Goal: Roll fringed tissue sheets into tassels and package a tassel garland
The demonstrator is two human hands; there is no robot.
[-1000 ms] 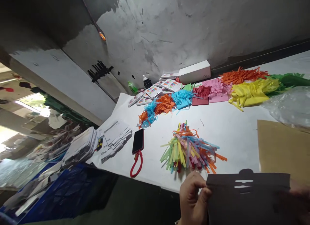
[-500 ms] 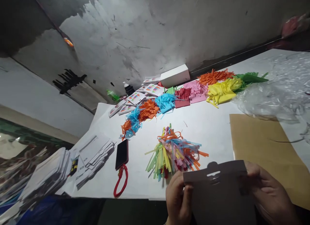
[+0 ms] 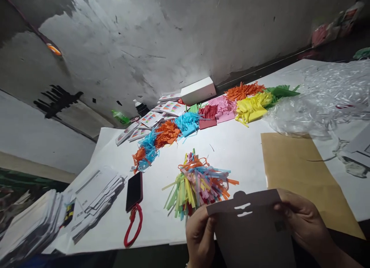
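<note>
We hold a dark grey card (image 3: 250,241) at the near right of the scene, in front of the table's near edge, tilted so that one face is toward us. Our left hand (image 3: 200,233) pinches its left edge, thumb toward us and fingers curled behind. Our right hand (image 3: 302,218) pinches the upper right corner, its forearm reaching in from the near right.

We can make out a small dark patch low on the card's right side, but cannot read it. The card is flat and plain, with a rounded tab on its top edge and two pale slots below.

Just beyond, we see a multicoloured tassel bundle (image 3: 196,187) fanned out on the white table covering (image 3: 237,148). To the right lies a brown sheet (image 3: 303,175); to the left, a phone (image 3: 134,191) with a red wrist strap (image 3: 140,221), near stacked white papers (image 3: 96,196).

Farther off, fringed paper in orange, blue, red, pink and yellow runs across the table. Behind its left part we find flat packets (image 3: 152,119) printed with coloured triangles, their lettering too small to read, and a white box (image 3: 198,91).
</note>
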